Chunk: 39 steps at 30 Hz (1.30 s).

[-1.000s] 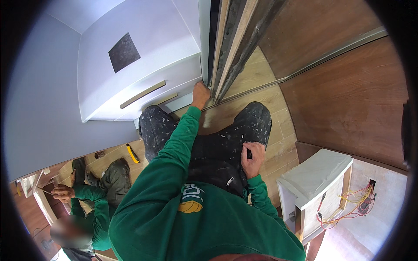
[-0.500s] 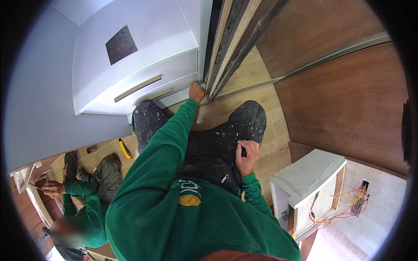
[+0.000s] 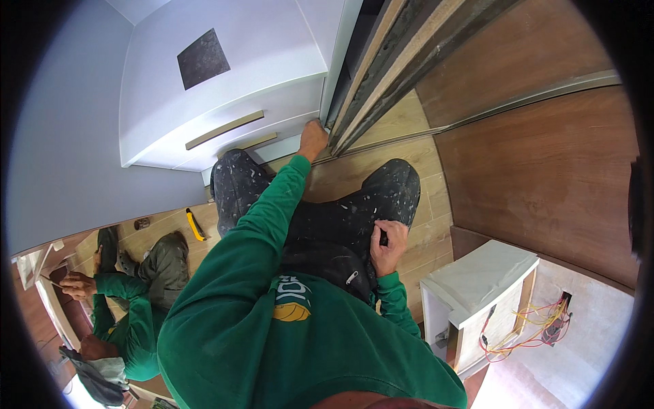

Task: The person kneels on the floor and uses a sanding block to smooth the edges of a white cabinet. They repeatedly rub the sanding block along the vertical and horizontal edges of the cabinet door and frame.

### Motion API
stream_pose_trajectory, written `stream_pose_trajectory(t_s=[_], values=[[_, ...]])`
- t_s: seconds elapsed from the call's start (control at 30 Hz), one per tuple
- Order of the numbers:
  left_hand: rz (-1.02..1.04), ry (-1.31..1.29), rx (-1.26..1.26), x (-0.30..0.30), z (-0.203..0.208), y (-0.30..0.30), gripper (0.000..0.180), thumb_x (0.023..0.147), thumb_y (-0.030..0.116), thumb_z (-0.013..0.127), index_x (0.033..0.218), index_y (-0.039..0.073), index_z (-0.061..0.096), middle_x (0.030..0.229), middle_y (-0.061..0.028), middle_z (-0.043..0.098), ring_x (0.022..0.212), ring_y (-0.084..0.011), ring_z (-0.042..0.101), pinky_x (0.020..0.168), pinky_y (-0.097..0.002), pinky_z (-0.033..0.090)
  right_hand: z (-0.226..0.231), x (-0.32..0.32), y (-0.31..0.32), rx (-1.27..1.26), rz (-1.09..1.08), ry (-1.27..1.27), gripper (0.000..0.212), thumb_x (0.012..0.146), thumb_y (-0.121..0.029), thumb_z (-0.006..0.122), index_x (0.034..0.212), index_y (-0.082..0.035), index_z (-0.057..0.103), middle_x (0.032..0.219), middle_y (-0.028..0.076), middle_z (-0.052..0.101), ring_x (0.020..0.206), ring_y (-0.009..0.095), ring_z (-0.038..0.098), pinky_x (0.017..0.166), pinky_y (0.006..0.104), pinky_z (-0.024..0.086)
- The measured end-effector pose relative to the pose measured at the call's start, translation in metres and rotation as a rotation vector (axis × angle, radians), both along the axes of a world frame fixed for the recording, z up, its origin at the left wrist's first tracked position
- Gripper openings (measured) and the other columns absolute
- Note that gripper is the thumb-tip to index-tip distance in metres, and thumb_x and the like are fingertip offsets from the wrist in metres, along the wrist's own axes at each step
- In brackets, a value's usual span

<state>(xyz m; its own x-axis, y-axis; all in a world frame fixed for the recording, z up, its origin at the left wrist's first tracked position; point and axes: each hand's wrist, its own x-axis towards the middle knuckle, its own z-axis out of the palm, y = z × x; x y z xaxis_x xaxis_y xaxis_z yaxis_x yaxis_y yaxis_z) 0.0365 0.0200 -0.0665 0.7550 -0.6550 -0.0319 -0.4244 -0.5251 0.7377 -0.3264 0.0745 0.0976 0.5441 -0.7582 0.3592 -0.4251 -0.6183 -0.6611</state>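
Observation:
My left hand (image 3: 313,140) reaches forward to the lower front corner of a white cabinet (image 3: 286,99), close beside the narrow edges of upright dark door panels (image 3: 371,78). Its fingers are curled in, and whatever they hold is hidden behind the hand. My right hand (image 3: 390,245) rests on my right thigh, over paint-spattered dark trousers (image 3: 340,221). Thumb and forefinger meet in a loop there, and I cannot make out anything between them. Two long bar handles run along the cabinet's drawer fronts, the upper handle (image 3: 225,130) being nearer the cabinet top.
A yellow utility knife (image 3: 195,225) lies on the wood-look floor (image 3: 422,198) at my left. Behind it, a co-worker in a green top (image 3: 139,354) sits low. Brown wooden panels (image 3: 538,170) stand at right, above a small white cabinet (image 3: 470,279) with loose coloured wires (image 3: 538,324).
My view has shifted slightly, so the cabinet sits a little further right. My left hand stays at the cabinet corner, my right hand on the thigh. The co-worker's head has turned lower.

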Motion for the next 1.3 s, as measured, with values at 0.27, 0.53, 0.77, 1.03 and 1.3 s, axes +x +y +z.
stream_pose_trajectory(t_s=[0.27, 0.53, 0.77, 1.03, 1.3], values=[[0.055, 0.039, 0.057, -0.001, -0.097, -0.006, 0.028, 0.086, 0.010, 0.062, 0.103, -0.010, 0.070, 0.106, -0.0381, 0.071, 0.104, -0.0546, 0.070, 0.094, -0.0582, 0.057, -0.002, -0.003, 0.001, 0.006, 0.002, 0.000, 0.015, 0.086, 0.001, 0.076, 0.100, -0.005, 0.075, 0.101, 0.011, 0.075, 0.099, 0.033, 0.068, 0.095, 0.0439, 0.051], [0.003, -0.057, 0.091, 0.002, -0.095, -0.002, 0.028, 0.087, 0.010, 0.060, 0.105, -0.010, 0.069, 0.102, -0.0377, 0.071, 0.103, -0.0550, 0.070, 0.091, -0.0581, 0.058, -0.005, -0.001, -0.005, 0.006, 0.014, -0.021, 0.015, 0.086, 0.000, 0.075, 0.099, -0.005, 0.075, 0.100, 0.011, 0.075, 0.099, 0.033, 0.068, 0.094, 0.0440, 0.052], [0.041, -0.075, 0.033, -0.012, 0.011, -0.001, 0.025, 0.088, 0.004, 0.059, 0.107, -0.011, 0.068, 0.109, -0.0361, 0.070, 0.102, -0.0544, 0.070, 0.091, -0.0551, 0.059, -0.007, -0.001, -0.009, -0.008, 0.017, -0.013, 0.014, 0.087, 0.000, 0.075, 0.100, -0.005, 0.075, 0.102, 0.011, 0.075, 0.100, 0.034, 0.068, 0.094, 0.0438, 0.052], [0.040, -0.146, -0.211, -0.025, 0.118, 0.017, 0.021, 0.093, 0.001, 0.059, 0.111, -0.010, 0.064, 0.109, -0.0347, 0.064, 0.103, -0.0529, 0.064, 0.091, -0.0546, 0.057, -0.003, 0.014, -0.011, -0.015, 0.051, 0.001, 0.014, 0.088, 0.000, 0.075, 0.102, -0.005, 0.076, 0.102, 0.012, 0.075, 0.101, 0.034, 0.068, 0.096, 0.0439, 0.051], [0.067, -0.051, -0.569, -0.072, 0.184, 0.092, 0.020, 0.108, 0.014, 0.059, 0.113, -0.004, 0.065, 0.099, -0.0217, 0.069, 0.088, -0.0392, 0.070, 0.082, -0.0435, 0.056, 0.003, 0.018, -0.010, 0.233, -0.038, -0.035, 0.017, 0.097, -0.008, 0.074, 0.113, -0.002, 0.074, 0.112, 0.012, 0.074, 0.107, 0.028, 0.067, 0.099, 0.0387, 0.051]])
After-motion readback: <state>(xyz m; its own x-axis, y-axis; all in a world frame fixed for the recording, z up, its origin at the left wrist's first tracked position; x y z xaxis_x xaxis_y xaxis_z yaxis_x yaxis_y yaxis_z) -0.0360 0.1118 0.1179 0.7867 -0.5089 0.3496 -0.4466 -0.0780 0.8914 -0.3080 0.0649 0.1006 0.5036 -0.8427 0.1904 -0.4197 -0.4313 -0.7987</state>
